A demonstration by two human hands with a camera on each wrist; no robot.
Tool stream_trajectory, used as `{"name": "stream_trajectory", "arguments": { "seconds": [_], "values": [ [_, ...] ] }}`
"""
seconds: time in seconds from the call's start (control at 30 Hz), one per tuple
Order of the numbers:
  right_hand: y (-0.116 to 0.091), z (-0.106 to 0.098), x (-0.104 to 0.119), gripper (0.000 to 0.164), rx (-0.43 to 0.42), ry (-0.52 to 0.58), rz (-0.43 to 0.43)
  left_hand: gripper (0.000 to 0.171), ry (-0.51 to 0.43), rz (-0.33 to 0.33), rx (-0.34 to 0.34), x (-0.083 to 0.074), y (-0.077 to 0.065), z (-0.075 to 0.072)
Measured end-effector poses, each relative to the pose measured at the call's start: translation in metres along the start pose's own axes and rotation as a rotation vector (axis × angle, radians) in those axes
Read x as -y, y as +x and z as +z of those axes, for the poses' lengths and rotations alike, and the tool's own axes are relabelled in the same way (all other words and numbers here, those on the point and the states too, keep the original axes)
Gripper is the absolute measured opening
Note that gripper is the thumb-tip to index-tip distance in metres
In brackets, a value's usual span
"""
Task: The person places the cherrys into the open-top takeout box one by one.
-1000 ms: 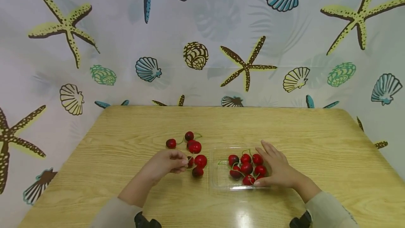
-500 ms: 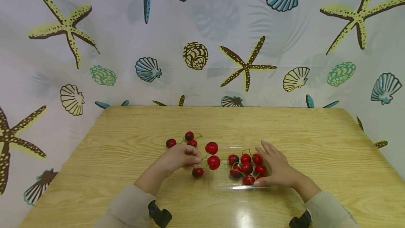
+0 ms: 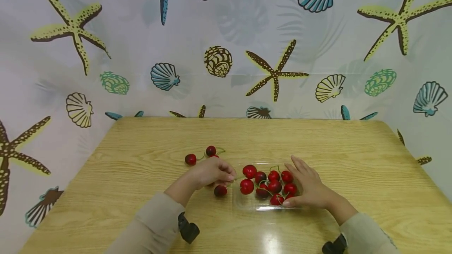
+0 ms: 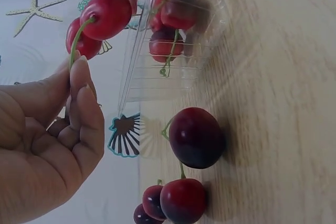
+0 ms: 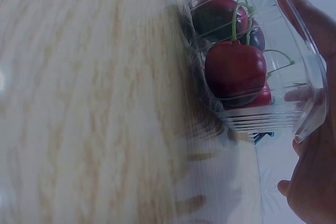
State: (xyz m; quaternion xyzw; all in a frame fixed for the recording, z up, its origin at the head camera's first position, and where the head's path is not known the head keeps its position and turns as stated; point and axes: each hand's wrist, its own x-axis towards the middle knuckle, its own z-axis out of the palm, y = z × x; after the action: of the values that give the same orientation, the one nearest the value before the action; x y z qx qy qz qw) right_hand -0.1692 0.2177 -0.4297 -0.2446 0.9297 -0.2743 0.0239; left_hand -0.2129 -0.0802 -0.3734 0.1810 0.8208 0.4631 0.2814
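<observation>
My left hand (image 3: 215, 173) pinches thin green stems between thumb and fingertips. From them hang two bright red cherries (image 3: 246, 186), over the left part of a clear plastic container (image 3: 243, 208); the left wrist view shows this pair of cherries (image 4: 106, 15) up close, beside the container wall (image 4: 152, 85). My right hand (image 3: 310, 188) holds the container's right end, thumb at the front edge and fingers spread toward the back. Several dark red cherries (image 3: 274, 186) lie inside the container, also visible through its wall in the right wrist view as cherries with stems (image 5: 235, 72).
Left of the container, a dark cherry (image 3: 220, 191) lies on the wooden table (image 3: 159, 136). Farther back are more loose cherries (image 3: 190, 159), one partly hidden by my left hand. A cloth with starfish and shells (image 3: 212, 19) hangs behind the table.
My left hand has lifted two cherries by their stems off the table and carried them right, over the container. My right hand has stayed in place on the container.
</observation>
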Motion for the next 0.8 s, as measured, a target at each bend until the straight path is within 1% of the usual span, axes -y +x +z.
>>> {"name": "stream_trajectory", "arguments": {
  "seconds": [0.17,0.27,0.4,0.5,0.63,0.8],
  "values": [
    [0.000,0.000,0.001,0.100,0.000,0.004,0.003,0.008,0.039,0.008,0.057,-0.005,0.007,0.002],
    [0.000,0.000,0.000,0.100,0.000,0.002,0.003,0.008,0.050,0.026,0.097,-0.007,0.013,0.003],
    [0.000,0.001,0.000,0.101,-0.001,0.003,-0.002,0.009,0.092,0.034,0.127,-0.008,0.020,0.004],
    [0.000,0.002,-0.001,0.100,-0.002,0.002,-0.005,0.009,0.144,0.034,0.149,-0.010,0.025,0.004],
    [0.000,0.002,-0.001,0.100,-0.004,-0.005,0.000,0.008,0.207,0.034,0.179,-0.015,0.028,0.005],
    [0.000,0.002,-0.002,0.100,-0.004,-0.013,0.008,0.007,0.246,0.024,0.200,-0.019,0.032,0.008]
  ]
}}
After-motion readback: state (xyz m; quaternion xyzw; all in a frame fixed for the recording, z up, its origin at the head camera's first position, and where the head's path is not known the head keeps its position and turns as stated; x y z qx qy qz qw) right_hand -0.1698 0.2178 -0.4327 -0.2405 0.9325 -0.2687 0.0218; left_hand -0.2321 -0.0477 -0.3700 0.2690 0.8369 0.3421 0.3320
